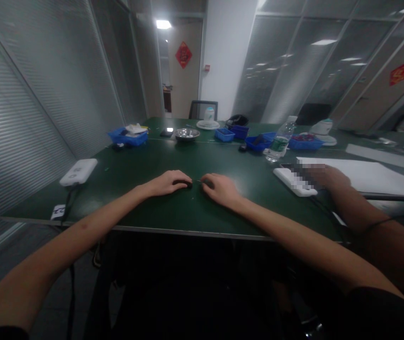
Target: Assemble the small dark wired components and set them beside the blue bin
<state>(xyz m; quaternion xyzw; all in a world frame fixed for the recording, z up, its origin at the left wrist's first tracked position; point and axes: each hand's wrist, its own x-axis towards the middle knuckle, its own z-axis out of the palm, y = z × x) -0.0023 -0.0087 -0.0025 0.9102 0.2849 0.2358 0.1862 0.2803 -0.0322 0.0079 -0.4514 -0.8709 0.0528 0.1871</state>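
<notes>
Both hands work low at the green tabletop [187, 212], close together but not touching, with forearms angled in from either side. The left hand [171, 183] is curled, thumb and fingers closed around a small dark piece [186, 183] whose end pokes out toward the other hand. The right hand [223, 189] is curled too, its fingers gripping a dark stick [207, 182] with a thin tip that points at the piece; a narrow gap seems to lie between them. Both things sit near the tabletop's front edge, partly covered by fingers, so I can't tell exactly what they are.

Beyond the hands stands a shiny metal bowl [186, 138], with a lit phone [167, 133] beside it and a blue basket [131, 140] farther left. A white box [78, 172] with a cable lies near the left edge. Over on the right, a clear water bottle [280, 144] stands in front of a blue tray [306, 145], and a co-worker's hand [331, 178] reaches over a white sheet [372, 177], next to a white power bank [288, 181].
</notes>
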